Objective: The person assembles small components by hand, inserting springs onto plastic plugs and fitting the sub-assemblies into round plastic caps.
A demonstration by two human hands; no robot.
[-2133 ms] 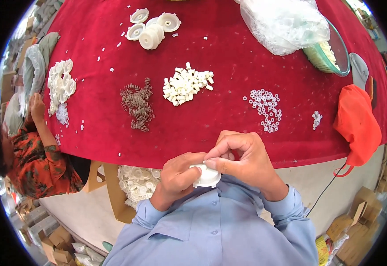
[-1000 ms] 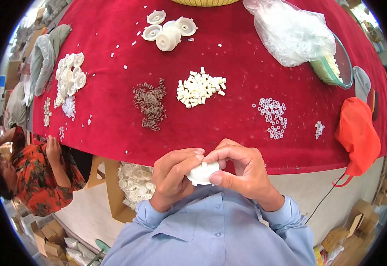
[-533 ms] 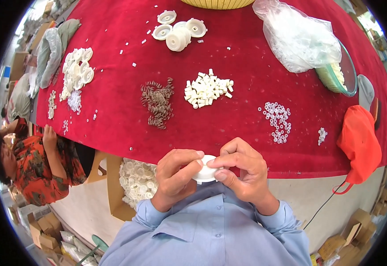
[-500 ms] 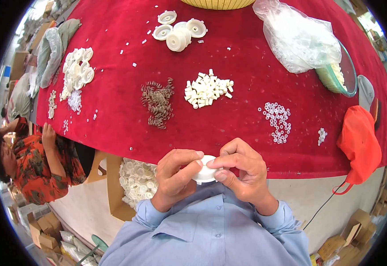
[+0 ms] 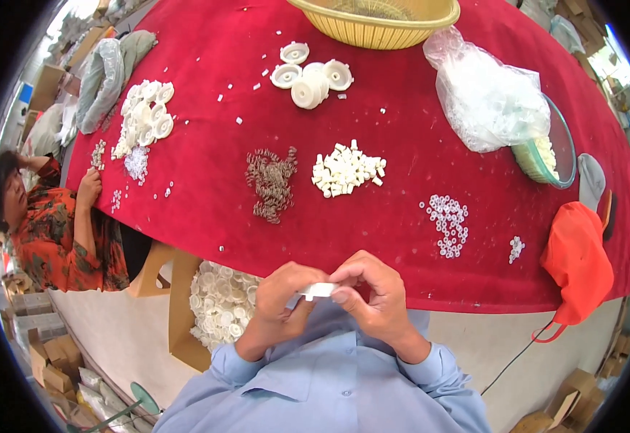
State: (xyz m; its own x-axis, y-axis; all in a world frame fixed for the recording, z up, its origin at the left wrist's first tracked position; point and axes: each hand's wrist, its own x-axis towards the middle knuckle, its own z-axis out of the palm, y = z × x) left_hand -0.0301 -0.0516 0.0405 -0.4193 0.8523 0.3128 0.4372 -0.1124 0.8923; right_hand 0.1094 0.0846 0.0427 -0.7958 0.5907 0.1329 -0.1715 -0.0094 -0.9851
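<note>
Gripping white disc part point(image 5: 320, 290) betw. both hands: L hand point(image 5: 284, 297) clamped on one side, R hand point(image 5: 373, 292) pinching other, thumb + fingers. Disc seen near edge-on, on wearer's side of cream plug pile point(image 5: 347, 170), well apart. Rel. to pile, on red tabletop point(image 5: 373, 231): springs point(image 5: 270, 184) just L; clear rings point(image 5: 448, 224) R + nearer; flanged discs point(image 5: 311, 88) beyond, slightly L; yellow basket point(image 5: 380, 32) farther beyond.

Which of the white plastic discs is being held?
The white disc between the left hand and right hand, seen nearly edge-on; the other discs lie on the red cloth or in the cardboard box.
</note>
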